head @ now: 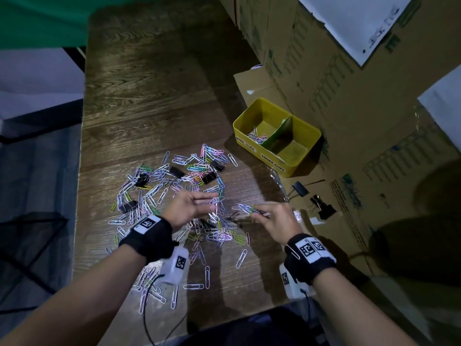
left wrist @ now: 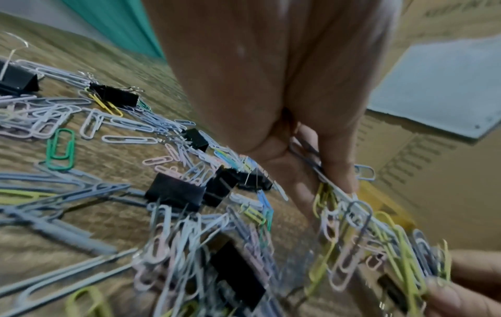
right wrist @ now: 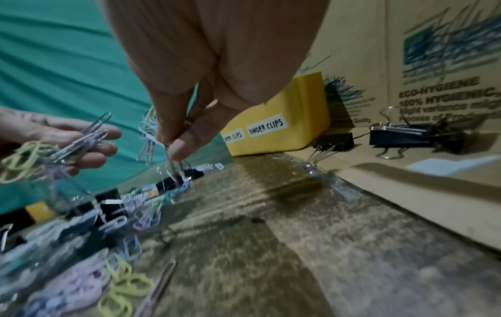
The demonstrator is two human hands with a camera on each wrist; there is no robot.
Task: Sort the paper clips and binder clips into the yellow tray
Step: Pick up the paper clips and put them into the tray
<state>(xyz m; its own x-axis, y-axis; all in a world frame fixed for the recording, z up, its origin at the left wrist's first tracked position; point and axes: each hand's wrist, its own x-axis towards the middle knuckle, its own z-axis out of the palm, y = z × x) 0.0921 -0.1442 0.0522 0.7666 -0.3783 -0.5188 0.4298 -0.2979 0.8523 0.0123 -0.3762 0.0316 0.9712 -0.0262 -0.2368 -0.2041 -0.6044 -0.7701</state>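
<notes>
Head view: cardboard boxes (head: 349, 101) wall the counter (head: 139, 101) from 12 to 4 o'clock; the yellow tray (head: 277, 156), its long axis running 10 to 4 o'clock, sits at 2 o'clock of the paper clips (head: 169, 191). Binder clips (head: 208, 177) lie among them.

Left wrist view: the left hand (left wrist: 284, 133) pinches a bunch of clips (left wrist: 349, 227).

Right wrist view: the right hand (right wrist: 206, 90) pinches a few clips (right wrist: 147, 137) hanging downward.
</notes>
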